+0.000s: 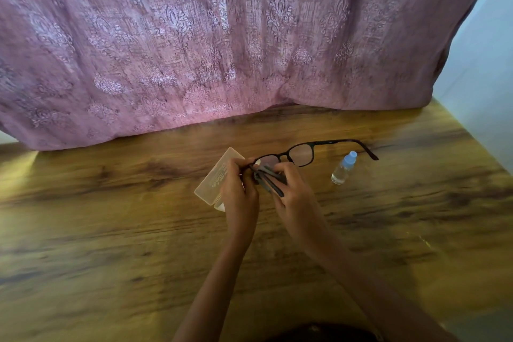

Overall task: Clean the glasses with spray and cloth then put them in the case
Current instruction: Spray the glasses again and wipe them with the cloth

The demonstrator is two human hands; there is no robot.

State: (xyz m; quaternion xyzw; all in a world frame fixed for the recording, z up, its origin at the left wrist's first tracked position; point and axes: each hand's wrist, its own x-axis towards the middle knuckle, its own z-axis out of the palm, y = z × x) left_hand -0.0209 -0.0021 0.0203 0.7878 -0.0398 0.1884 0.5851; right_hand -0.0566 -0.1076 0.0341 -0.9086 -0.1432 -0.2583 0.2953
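Wood-grain worktop [111, 230] is backed by a pink patterned curtain [194, 36]. Dark-framed glasses [283, 158] are held just above it at centre, pinched at one hinge corner by the left hand [240, 189]. A soft grey cloth [268, 178] is clamped against one lens by the curled fingers [283, 168] of the right hand [294, 191]. Light, thin and scratch-prone, the glasses are best gripped by the rigid frame. A translucent hard case [213, 180] lies at nine o'clock, a small clear spray bottle [342, 169] at three o'clock.
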